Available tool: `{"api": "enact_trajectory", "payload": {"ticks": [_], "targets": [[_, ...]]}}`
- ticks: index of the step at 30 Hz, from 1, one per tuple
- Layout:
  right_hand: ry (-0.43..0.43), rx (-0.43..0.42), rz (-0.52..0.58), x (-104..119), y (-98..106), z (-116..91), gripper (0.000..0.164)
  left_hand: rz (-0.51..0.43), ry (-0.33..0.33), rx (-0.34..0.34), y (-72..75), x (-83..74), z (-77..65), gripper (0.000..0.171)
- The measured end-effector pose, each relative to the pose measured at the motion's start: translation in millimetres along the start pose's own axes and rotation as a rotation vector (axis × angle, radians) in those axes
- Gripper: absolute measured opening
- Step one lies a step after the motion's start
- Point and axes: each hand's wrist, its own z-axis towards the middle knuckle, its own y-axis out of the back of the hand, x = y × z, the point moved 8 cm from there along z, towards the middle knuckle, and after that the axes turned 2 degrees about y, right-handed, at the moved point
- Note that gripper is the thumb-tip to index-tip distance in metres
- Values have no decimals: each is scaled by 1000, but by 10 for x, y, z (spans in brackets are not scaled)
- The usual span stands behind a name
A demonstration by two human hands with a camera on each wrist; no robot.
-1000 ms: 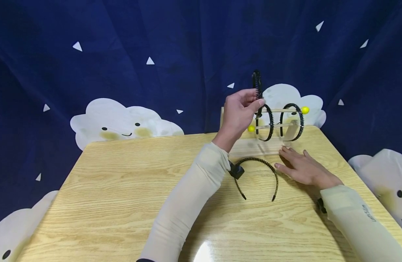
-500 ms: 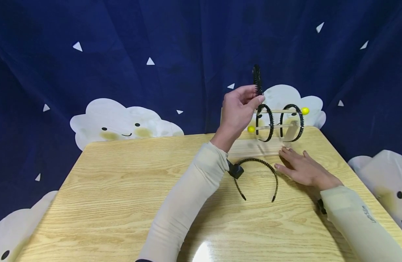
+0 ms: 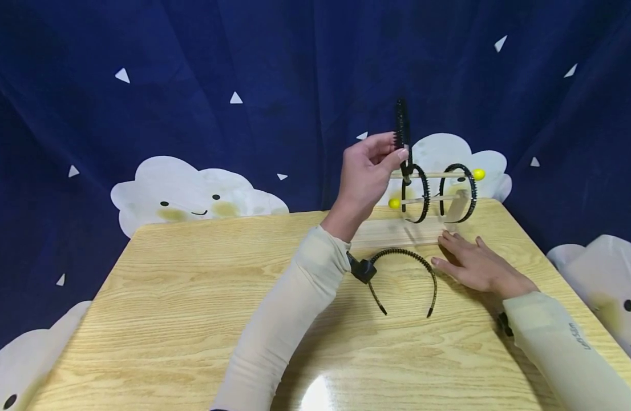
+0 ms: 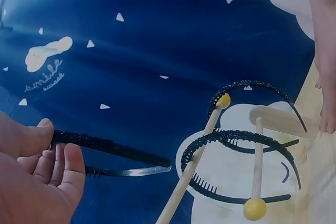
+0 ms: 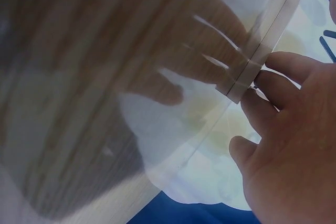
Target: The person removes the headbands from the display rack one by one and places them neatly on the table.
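Observation:
My left hand (image 3: 364,171) pinches a black toothed headband (image 3: 400,123) between thumb and fingers, above the left part of a wooden rack (image 3: 392,231). In the left wrist view this headband's (image 4: 115,150) open ends point toward a wooden rod (image 4: 181,187), with a gap between. Two other black headbands hang on the rack's rods, one nearer the middle (image 3: 425,197) and one at the right (image 3: 473,197). Fingers extended, my right hand (image 3: 474,265) touches the right end of the rack's base. The rack's left side is partly hidden behind my left hand.
A thin dark headband (image 3: 397,250) lies flat on the wooden table (image 3: 192,308), just in front of the rack. Yellow balls (image 3: 478,174) cap the rod ends. A dark blue curtain (image 3: 274,68) with cloud prints hangs close behind the table.
My left hand has risen and shifted slightly left, carrying the headband upward with it. The right hand has stayed in place on the rack's base.

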Motion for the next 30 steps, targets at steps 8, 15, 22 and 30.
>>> {"api": "enact_trajectory", "payload": {"ticks": [8,15,22,30], "targets": [[8,-2,-10,-13,-6,7,80,-92,81,6,106,39,-42,28],[-4,3,-6,-9,4,-7,82,-133,154,25,210,99,-80,26],[-11,-1,6,0,-2,-14,82,-161,196,62,283,77,-129,26],[6,-7,-2,12,17,-11,82,-145,272,111,402,64,-251,25]]}}
